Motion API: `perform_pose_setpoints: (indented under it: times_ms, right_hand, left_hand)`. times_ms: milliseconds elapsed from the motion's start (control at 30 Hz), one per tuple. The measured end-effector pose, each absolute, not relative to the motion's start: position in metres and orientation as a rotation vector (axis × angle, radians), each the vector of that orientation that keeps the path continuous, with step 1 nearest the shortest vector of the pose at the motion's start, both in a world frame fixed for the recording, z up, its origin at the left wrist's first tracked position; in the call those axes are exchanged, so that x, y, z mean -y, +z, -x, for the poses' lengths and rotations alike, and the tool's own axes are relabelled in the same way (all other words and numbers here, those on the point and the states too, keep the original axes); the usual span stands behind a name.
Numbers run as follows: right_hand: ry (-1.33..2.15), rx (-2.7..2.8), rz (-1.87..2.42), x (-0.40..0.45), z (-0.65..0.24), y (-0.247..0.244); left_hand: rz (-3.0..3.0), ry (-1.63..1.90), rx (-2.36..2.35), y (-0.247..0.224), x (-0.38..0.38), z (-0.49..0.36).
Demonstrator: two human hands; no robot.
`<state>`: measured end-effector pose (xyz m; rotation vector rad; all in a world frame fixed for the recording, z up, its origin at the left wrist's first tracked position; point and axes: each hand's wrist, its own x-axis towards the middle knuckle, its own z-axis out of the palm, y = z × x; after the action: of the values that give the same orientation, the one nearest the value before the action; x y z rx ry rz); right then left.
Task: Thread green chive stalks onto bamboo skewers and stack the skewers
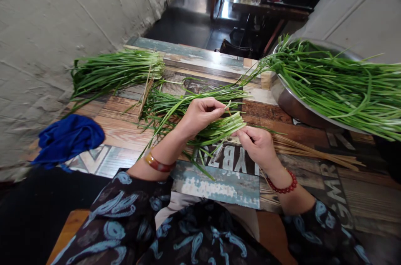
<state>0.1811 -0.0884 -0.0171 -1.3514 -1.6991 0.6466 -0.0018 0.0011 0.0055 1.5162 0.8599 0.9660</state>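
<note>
My left hand (203, 115) is closed in a pinch on the pale end of a garlic chive stalk (228, 106). Closed fingers of my right hand (257, 144) grip a thin bamboo skewer (229, 112), mostly hidden by the hand; its brown tip shows near my left fingertips. Between and below both hands lies a bunch of chives (224, 127), white cut ends facing right. More loose chives (166, 104) spread leftward under my left forearm.
A steel bowl (286, 100) heaped with chives stands at right. Loose skewers (316, 152) lie beside my right hand. Further skewers (145, 93) rest by a neat chive pile (115, 70) at back left. A blue cloth (70, 137) lies near the wall.
</note>
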Motion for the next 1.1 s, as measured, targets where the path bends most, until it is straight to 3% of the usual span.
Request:
perform_pose_setpoints:
  times_ms: [667, 1100]
  right_hand:
    - [0.659, 1.706, 1.424, 0.087, -0.181, -0.019]
    - [0.674, 1.753, 1.363, 0.086, -0.183, -0.017]
  left_hand:
    - [-2.295, 1.187, -0.861, -0.005, -0.003, -0.001]
    - [-1.546, 0.942, -0.862, 0.006, 0.001, 0.000]
